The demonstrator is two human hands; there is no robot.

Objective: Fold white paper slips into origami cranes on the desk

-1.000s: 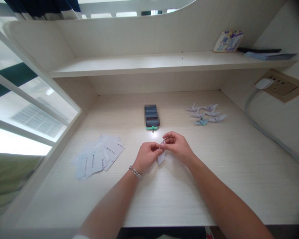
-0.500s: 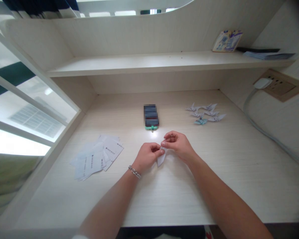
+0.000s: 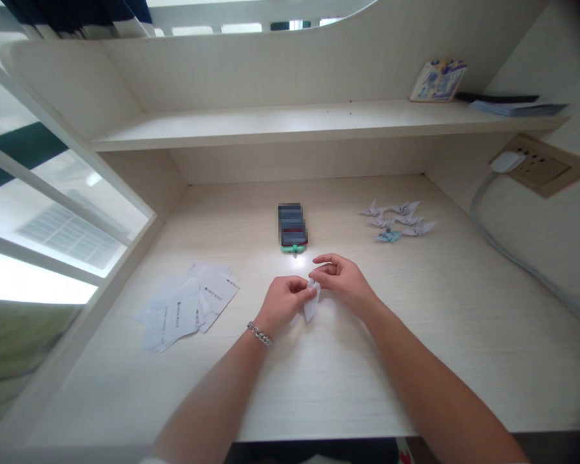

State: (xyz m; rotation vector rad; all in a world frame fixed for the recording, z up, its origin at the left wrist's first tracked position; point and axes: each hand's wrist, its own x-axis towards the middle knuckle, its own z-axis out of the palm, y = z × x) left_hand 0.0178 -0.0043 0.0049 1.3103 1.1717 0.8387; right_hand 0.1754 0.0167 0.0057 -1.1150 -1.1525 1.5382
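Note:
A small folded piece of white paper is pinched between both hands just above the pale wooden desk. My left hand, with a metal bracelet at the wrist, grips its left side. My right hand holds the top of the paper with thumb and fingertips. A phone lies flat on the desk just beyond the hands. Several finished folded paper cranes sit in a cluster at the right rear.
A loose pile of white paper slips lies to the left of my hands. A shelf runs above the desk with a small card leaning at its right. A wall socket with a plug and cable is on the right wall.
Both hands have kept their grip on the paper and worked it slightly. The right fingers have shifted at its top. The view has drifted a little.

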